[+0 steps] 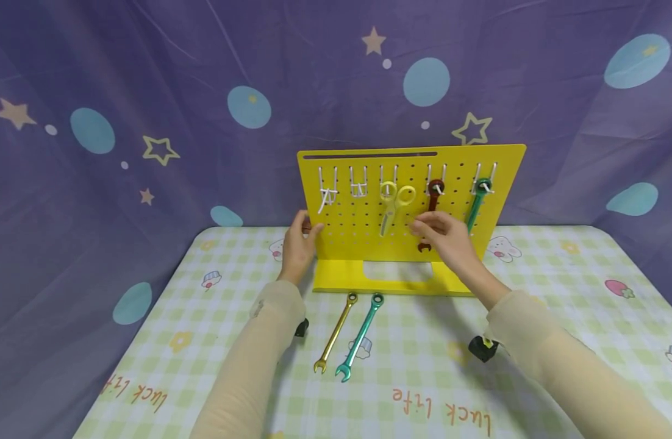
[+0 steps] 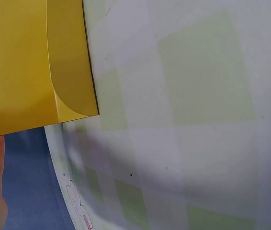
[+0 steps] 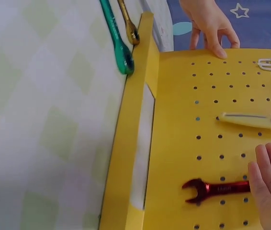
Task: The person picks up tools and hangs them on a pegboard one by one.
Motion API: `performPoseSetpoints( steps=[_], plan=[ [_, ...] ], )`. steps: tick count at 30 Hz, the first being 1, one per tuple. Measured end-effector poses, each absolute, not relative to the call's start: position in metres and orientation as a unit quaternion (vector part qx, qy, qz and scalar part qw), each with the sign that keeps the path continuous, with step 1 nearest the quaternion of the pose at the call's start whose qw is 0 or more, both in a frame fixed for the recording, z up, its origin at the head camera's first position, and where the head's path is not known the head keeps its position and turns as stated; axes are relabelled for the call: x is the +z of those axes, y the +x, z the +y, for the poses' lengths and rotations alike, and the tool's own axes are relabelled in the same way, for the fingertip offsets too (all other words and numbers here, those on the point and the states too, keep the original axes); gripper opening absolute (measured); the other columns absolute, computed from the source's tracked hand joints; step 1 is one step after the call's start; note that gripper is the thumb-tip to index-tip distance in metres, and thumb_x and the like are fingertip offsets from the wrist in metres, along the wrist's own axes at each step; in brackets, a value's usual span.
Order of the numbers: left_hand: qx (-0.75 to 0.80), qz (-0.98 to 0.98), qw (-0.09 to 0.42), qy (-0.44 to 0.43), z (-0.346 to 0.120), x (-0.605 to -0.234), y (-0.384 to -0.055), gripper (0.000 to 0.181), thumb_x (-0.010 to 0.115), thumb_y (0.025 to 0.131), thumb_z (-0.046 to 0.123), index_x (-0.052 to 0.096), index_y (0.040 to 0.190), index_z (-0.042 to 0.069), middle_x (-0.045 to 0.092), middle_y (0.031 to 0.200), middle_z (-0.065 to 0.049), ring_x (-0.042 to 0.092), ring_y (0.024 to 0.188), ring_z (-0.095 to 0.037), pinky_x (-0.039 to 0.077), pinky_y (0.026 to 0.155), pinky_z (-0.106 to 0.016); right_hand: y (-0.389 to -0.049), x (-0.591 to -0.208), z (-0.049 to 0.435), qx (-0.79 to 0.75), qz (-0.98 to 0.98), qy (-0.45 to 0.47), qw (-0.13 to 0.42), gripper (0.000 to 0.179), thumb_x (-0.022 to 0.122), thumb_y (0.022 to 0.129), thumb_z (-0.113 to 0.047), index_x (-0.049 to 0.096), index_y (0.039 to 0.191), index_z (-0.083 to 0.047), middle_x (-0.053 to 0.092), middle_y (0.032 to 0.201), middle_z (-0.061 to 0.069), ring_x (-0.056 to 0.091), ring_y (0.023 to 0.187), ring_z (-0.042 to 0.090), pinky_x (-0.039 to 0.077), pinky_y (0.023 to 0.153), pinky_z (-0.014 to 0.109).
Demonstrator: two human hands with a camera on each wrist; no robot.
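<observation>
A yellow pegboard stands upright on its base. My left hand grips its left edge, thumb on the front face and other fingers behind. My right hand is in front of the board with its fingers extended, holding nothing. It overlaps a hanging red wrench, whose open end shows past the hand in the right wrist view. Just left of the fingertips, yellow scissors hang from a white hook by one handle loop. A green wrench hangs at the right, partly hidden by the hand.
A gold wrench and a teal wrench lie on the checked tablecloth before the board's base. Two white hooks at the board's left, including one second from the left, hold nothing. A purple curtain hangs behind.
</observation>
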State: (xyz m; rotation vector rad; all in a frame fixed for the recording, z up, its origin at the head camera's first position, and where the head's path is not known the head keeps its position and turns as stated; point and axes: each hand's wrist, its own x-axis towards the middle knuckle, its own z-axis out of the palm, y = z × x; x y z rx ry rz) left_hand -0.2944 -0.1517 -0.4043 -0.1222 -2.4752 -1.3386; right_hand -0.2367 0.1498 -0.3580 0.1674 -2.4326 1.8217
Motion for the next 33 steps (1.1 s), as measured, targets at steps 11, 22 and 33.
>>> performPoseSetpoints(
  steps=[11,22,33],
  plan=[
    [-0.467,-0.869,0.160,-0.036,-0.151,-0.405,-0.293,0.027,0.061,0.098,0.030,0.055,0.120,0.015,0.064,0.108,-0.011,0.059,0.103,-0.028,0.050,0.086,-0.042,-0.223,-0.369,0.194,0.572,-0.816,0.053,0.065,0.043,0.060,0.100,-0.032,0.059,0.124,0.004,0.067,0.114,0.016,0.068,0.095,0.017,0.055,0.077,0.019],
    [-0.468,-0.868,0.163,-0.034,-0.150,-0.405,-0.294,0.027,0.062,0.098,0.029,0.055,0.120,0.015,0.064,0.107,-0.010,0.059,0.102,-0.027,0.050,0.085,-0.041,-0.219,-0.381,0.245,0.533,-0.841,0.025,0.092,0.045,0.059,0.100,-0.034,0.059,0.126,0.004,0.066,0.096,-0.017,0.067,0.084,0.002,0.054,0.070,0.016],
    [-0.469,-0.869,0.155,-0.031,-0.150,-0.404,-0.294,0.026,0.061,0.098,0.030,0.055,0.119,0.016,0.063,0.108,-0.009,0.058,0.103,-0.027,0.050,0.087,-0.041,-0.216,-0.385,0.274,0.535,-0.840,0.011,0.093,0.049,0.060,0.100,-0.032,0.055,0.128,0.008,0.066,0.092,-0.022,0.065,0.080,-0.004,0.055,0.068,0.017]
  ],
)
